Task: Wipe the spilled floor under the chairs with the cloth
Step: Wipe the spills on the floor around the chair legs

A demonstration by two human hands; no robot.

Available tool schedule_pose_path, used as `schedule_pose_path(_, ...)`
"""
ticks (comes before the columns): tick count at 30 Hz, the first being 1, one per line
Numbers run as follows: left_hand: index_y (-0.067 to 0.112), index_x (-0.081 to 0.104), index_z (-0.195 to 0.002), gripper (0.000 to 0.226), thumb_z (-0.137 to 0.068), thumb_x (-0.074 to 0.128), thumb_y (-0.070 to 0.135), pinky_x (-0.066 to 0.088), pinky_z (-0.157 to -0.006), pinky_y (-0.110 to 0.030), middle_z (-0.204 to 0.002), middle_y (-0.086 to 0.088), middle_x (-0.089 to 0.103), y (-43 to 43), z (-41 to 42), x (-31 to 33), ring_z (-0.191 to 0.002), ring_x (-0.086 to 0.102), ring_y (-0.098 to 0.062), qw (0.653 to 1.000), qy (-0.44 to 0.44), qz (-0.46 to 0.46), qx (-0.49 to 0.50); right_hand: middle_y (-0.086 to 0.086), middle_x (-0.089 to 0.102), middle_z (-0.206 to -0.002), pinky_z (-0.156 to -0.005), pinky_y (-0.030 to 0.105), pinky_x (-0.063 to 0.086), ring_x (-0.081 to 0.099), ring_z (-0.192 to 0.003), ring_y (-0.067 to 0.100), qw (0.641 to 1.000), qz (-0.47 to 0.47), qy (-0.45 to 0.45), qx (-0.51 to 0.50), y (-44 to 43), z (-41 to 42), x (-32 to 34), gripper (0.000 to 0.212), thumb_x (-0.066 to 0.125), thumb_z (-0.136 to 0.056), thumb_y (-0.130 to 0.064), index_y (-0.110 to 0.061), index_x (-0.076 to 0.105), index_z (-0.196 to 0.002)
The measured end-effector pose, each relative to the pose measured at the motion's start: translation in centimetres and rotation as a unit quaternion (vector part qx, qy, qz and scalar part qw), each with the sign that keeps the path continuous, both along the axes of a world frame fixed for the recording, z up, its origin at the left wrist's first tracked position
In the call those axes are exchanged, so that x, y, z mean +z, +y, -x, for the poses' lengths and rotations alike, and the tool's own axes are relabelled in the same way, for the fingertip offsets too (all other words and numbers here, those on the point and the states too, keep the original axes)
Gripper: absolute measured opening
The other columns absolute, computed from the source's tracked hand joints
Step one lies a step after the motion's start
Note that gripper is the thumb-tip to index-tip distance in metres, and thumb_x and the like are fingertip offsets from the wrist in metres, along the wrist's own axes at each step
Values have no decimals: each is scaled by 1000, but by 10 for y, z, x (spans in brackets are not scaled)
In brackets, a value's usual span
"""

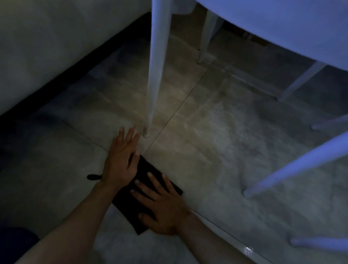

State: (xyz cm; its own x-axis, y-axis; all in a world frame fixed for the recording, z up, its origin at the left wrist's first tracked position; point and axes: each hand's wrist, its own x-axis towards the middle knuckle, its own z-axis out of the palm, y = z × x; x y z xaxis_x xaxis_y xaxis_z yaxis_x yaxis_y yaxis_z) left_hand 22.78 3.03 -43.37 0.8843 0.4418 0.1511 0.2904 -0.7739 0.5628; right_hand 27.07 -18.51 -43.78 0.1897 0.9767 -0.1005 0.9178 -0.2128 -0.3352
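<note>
I am pressing my flat, spread right hand (164,208) on the folded black cloth (146,193) lying on the tiled floor (219,145) beside the white chair leg (156,72), my open left hand (120,160) grazing its edge, judging it soft, light and likely to bunch unless palmed mid-fold.

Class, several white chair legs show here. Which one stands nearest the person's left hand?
The long chair leg whose foot meets the floor just beyond the left hand; the others stand far to the right.
</note>
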Motion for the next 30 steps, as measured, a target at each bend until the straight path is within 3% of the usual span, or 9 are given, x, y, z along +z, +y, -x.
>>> schedule_pose_path(3, 20, 12, -165, 62, -107, 17, 42, 2, -131, -46, -173, 1, 9, -30, 22, -24, -162, 4, -25, 995, 83, -24, -55, -5, -4, -171, -123, 51, -5, -13, -158, 18, 995, 28, -7, -92, -44, 5, 2, 66, 15, -109, -53, -18, 5, -164)
schedule_pose_path(7, 25, -10, -164, 63, -108, 12, 41, -8, -130, -38, -174, -4, -8, -82, 24, -26, -161, -2, -24, 991, 110, -61, -54, -3, 12, -171, -124, 52, 2, 10, -158, 20, 973, 32, -42, -224, -89, 19, -2, 61, 24, -109, -47, -18, 18, -163)
schedule_pose_path(10, 16, 10, -165, 60, -109, 21, 33, 4, -130, -46, -175, -5, -4, -124, 22, -21, -161, 1, -29, 991, 77, -76, -78, -4, 20, -170, -123, 54, 10, 15, -157, 21, 967, 34, -47, -248, -124, 23, 1, 59, 29, -108, -46, -19, 29, -160)
schedule_pose_path(13, 15, 17, -164, 59, -108, 26, 31, 2, -131, -45, -175, -3, 2, -173, 21, -18, -162, 1, -27, 988, 65, -71, -121, -4, 16, -171, -121, 56, 13, 13, -158, 20, 964, 70, -61, -249, -172, 20, 4, 58, 24, -109, -47, -20, 27, -161)
schedule_pose_path(18, 6, 37, -157, 62, -109, 20, 40, 23, -123, -53, -169, -10, 29, -259, 13, -15, -154, 29, -40, 964, 144, -64, -213, -5, 20, -169, -119, 57, 17, 20, -156, 19, 956, 140, -77, -244, -265, 9, 14, 62, 30, -106, -52, -23, 27, -161)
schedule_pose_path(23, 1, 47, -150, 63, -103, 30, 39, 11, -123, -44, -160, -16, 44, -310, 2, -3, -151, 27, -38, 933, 195, -109, -281, 3, 28, -166, -119, 50, 19, 33, -151, 21, 932, 194, -13, -307, -321, 16, 33, 75, 37, -99, -61, -16, 32, -158)
schedule_pose_path(26, -1, 63, -135, 63, -92, 40, 38, 9, -122, -45, -145, -18, 61, -307, -6, 6, -141, 48, -42, 910, 217, -156, -316, 9, 27, -166, -123, 46, 19, 30, -150, 26, 886, 182, 26, -425, -328, 25, 33, 92, 38, -92, -71, -10, 25, -159)
schedule_pose_path(28, 2, 71, -125, 62, -88, 43, 42, 18, -120, -44, -132, -17, 70, -297, -12, 9, -125, 65, -40, 901, 210, -179, -336, 6, 33, -164, -124, 46, 14, 32, -150, 28, 879, 181, 10, -442, -326, 26, 35, 92, 45, -86, -68, -13, 30, -158)
schedule_pose_path(30, 8, 75, -115, 56, -84, 47, 44, 44, -108, -42, -114, -12, 75, -289, -13, 13, -104, 74, -35, 893, 210, -183, -355, 6, 65, -138, -118, 45, 34, 59, -132, 28, 872, 199, 14, -448, -316, 23, 38, 91, 69, -65, -67, -11, 59, -137)
